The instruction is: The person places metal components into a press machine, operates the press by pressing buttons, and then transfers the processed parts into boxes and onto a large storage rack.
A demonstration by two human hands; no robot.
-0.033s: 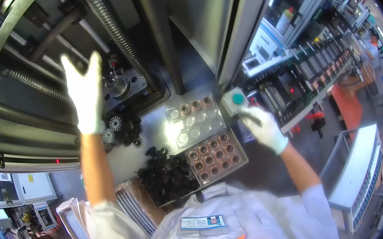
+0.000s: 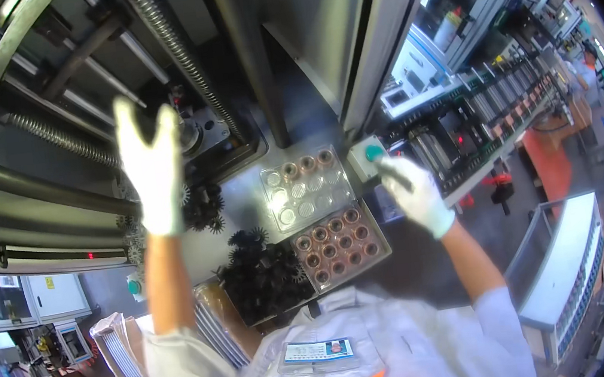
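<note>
My left hand (image 2: 152, 162), white-gloved, reaches into the machine at the upper left. Its thumb and fingers are spread apart with nothing between them. Partly behind its fingertips is a round metal fixture (image 2: 191, 134). My white-gloved right hand (image 2: 422, 200) is at a green push button (image 2: 374, 152) on a pale box, fingertips against or just below it. A dark elongated thing (image 2: 396, 177) shows between its curled fingers; its kind cannot be made out. Black toothed rotor-like parts (image 2: 260, 276) are heaped in front of me, with more (image 2: 204, 206) beside my left wrist.
A clear tray (image 2: 307, 188) has copper-coloured ring parts in its far row. Nearer me, another tray (image 2: 343, 247) holds several such rings. A coil-wrapped hose (image 2: 175, 46) and a dark post (image 2: 248, 59) stand by the machine. Another green button (image 2: 134, 287) is left of my forearm.
My left hand has drawn back toward me and slightly right, uncovering the green button at the left. My right fingers have shifted slightly up toward their button.
</note>
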